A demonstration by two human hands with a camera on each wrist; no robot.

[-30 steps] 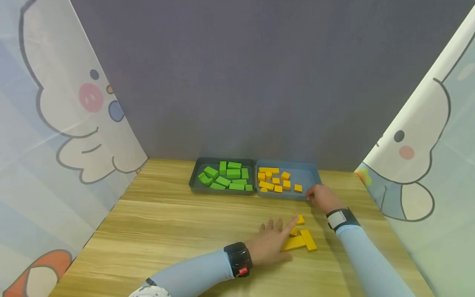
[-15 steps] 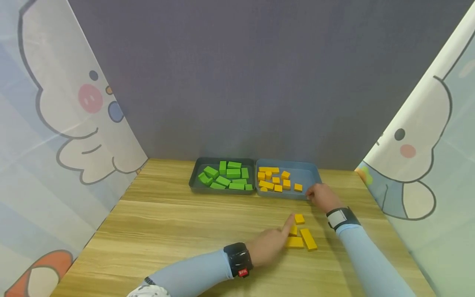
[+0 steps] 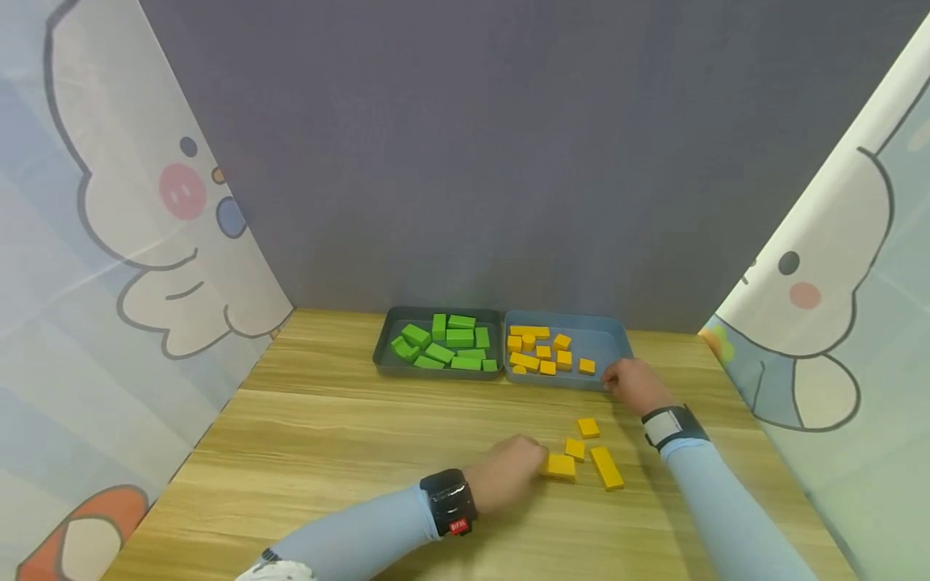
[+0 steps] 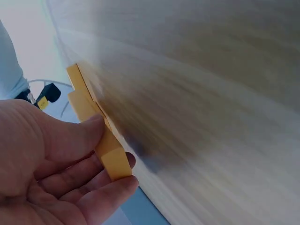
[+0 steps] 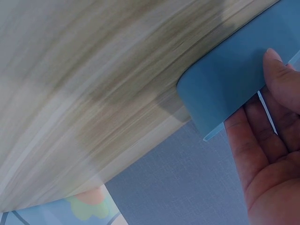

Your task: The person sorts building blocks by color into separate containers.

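Observation:
My left hand pinches a flat yellow rectangular block between thumb and fingers. In the left wrist view this block lies close over the wooden table, with more yellow pieces behind it. Just right of it are a small yellow block, another small yellow square block and a long yellow block. My right hand holds the near right rim of the blue tray. In the right wrist view its thumb presses the outer wall of that tray, fingers over the inner side.
Several yellow blocks lie in the blue tray, mostly at its left side. A dark tray with several green blocks stands against its left. Behind both rises a grey panel, and printed cloth walls flank the wooden table.
My left hand goes from reaching over the yellow blocks with fingers extended to pinching the flat rectangular one, which has shifted left from the long block. The right hand stays at the tray rim.

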